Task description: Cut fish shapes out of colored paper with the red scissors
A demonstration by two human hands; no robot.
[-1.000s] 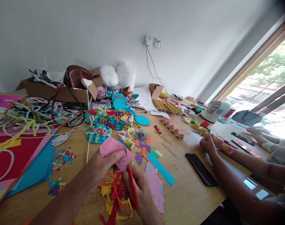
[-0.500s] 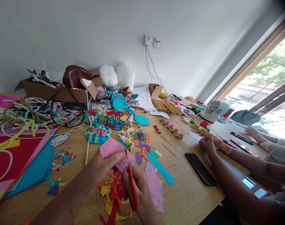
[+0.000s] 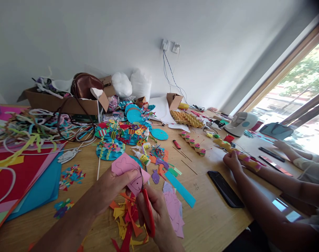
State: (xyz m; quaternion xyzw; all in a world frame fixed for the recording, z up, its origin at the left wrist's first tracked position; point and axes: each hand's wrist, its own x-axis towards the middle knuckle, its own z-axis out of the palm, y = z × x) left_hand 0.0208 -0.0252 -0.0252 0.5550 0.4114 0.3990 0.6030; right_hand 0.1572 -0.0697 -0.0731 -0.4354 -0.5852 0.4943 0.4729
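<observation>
Between thumb and fingers, my left hand (image 3: 124, 181) pinches a sheet of pink paper (image 3: 122, 165) with a fish outline drawn on it. My right hand (image 3: 158, 206) is closed around red-handled scissors (image 3: 149, 211), whose blades sit at the paper's right part beside the fish's head. Below the hands lies a heap of orange, yellow and red paper scraps (image 3: 128, 220). Pink and lilac paper pieces (image 3: 174, 210) with drawn lines rest to the right of my right hand. A small purple paper fish (image 3: 155, 176) lies just beyond it.
A co-worker's hand (image 3: 231, 161) holds a painted egg-carton strip (image 3: 247, 159) at right, near a black phone (image 3: 225, 189). Glue bottles (image 3: 143, 158) and decorated blue discs (image 3: 111, 150) stand beyond my hands. Coloured sheets (image 3: 33, 189) and a cardboard box (image 3: 62, 105) are at left.
The scissors have shifted slightly on the pink paper, their blades showing more along its right part. My left hand keeps its hold, moved a little left.
</observation>
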